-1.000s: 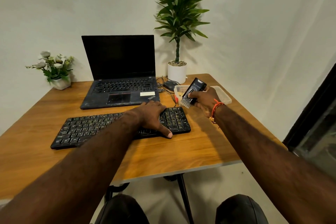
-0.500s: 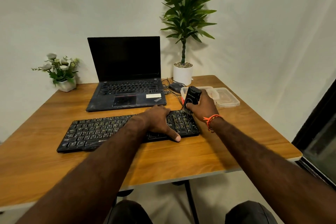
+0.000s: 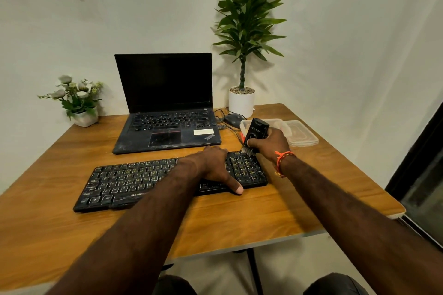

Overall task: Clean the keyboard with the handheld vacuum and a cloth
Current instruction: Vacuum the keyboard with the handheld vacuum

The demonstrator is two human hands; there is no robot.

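Right hand (image 3: pixel 269 143): fingers wrapped around the black handheld vacuum (image 3: pixel 255 132), thumb on its front face, forearm reaching in from lower right, orange thread band (image 3: pixel 281 159) at the wrist. Vacuum held tilted, brush end down, bristles touching the far right corner of the keyboard (image 3: pixel 167 181). Left hand (image 3: pixel 215 166): lies flat, palm down, on the right part of the keyboard, fingers spread, thumb tip extended over the near edge onto the wooden table (image 3: pixel 239 220); it grips nothing. Keyboard lies near the table's front, slightly skewed. Behind it, an open laptop (image 3: pixel 165 103), screen dark. Just beyond the vacuum: a clear plastic container (image 3: pixel 299 133), a mouse (image 3: pixel 231 118). No cloth identifiable in view.
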